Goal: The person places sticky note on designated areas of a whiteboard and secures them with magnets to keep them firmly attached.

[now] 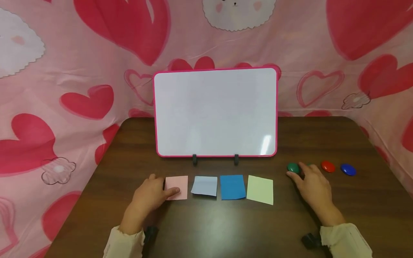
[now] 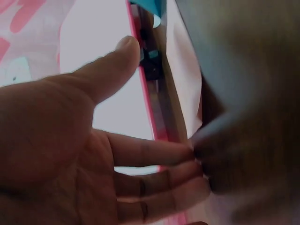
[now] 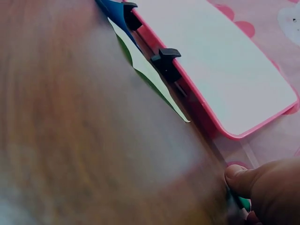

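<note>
My left hand (image 1: 150, 193) is at the left edge of a pink sticky note (image 1: 182, 182), its thumb reaching over the paper. In the left wrist view the fingers are extended, tips on the table beside the note, not gripping it. On the right, the thumb and index finger of my right hand (image 1: 313, 188) pinch a round green magnet (image 1: 293, 167) lying on the table. A second green piece (image 1: 310, 165) shows partly behind that hand. The right wrist view shows the thumb against a sliver of green (image 3: 244, 203), the rest hidden.
A pink-framed whiteboard (image 1: 216, 113) stands on black feet (image 1: 194, 159) at the back. Light blue (image 1: 205, 185), blue (image 1: 233, 187) and pale green (image 1: 260, 190) sticky notes lie in a row before it. Red (image 1: 328, 166) and blue (image 1: 349, 169) magnets lie at right.
</note>
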Available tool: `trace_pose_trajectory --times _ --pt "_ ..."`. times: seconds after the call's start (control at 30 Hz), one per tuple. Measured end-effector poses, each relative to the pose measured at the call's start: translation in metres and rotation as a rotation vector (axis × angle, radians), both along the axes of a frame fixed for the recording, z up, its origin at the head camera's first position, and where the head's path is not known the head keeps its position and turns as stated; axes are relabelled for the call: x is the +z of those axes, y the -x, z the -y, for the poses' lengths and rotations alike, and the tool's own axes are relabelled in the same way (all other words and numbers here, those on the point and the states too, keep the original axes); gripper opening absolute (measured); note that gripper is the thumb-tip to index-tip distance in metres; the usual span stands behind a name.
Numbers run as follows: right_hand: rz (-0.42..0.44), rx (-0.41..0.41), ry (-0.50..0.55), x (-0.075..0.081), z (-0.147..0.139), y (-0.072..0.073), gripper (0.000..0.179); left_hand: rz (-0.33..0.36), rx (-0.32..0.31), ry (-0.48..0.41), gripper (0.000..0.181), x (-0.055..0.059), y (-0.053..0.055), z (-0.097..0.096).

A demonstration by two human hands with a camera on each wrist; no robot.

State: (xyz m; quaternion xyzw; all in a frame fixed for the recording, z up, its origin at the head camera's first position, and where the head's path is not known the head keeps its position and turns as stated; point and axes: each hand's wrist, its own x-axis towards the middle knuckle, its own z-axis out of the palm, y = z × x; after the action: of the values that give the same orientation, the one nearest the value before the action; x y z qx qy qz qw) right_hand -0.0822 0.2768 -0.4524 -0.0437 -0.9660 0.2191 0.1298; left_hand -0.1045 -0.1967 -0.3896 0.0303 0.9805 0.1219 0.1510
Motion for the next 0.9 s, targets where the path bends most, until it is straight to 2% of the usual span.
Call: trace_pose_trajectory --times 0.2,0.37,0.63,0.83,0.9 --pt "0.016 -0.013 -0.014 -0.001 0.0 0.003 0.061 -0.132 0.027 0.093 0.084 -0.008 -0.013 -0.017" --pt "-0.006 -0.019 -0.018 -0.003 -0.001 0.005 0.057 -0.203 0.042 0.106 0.086 -0.013 -0.015 -0.027" --pt "-0.03 -0.035 0.004 -0.002 -0.001 0.006 0.054 -0.185 0.067 0.06 0.081 -0.014 -0.012 -0.029" --pt "-0.066 -0.019 0.02 -0.003 -0.002 0.005 0.05 -0.114 0.091 0.013 0.087 -0.013 -0.008 -0.027" --pt "-0.069 -0.013 0.029 -0.004 -0.002 0.005 0.049 -0.109 0.099 -0.018 0.086 -0.014 -0.007 -0.025"
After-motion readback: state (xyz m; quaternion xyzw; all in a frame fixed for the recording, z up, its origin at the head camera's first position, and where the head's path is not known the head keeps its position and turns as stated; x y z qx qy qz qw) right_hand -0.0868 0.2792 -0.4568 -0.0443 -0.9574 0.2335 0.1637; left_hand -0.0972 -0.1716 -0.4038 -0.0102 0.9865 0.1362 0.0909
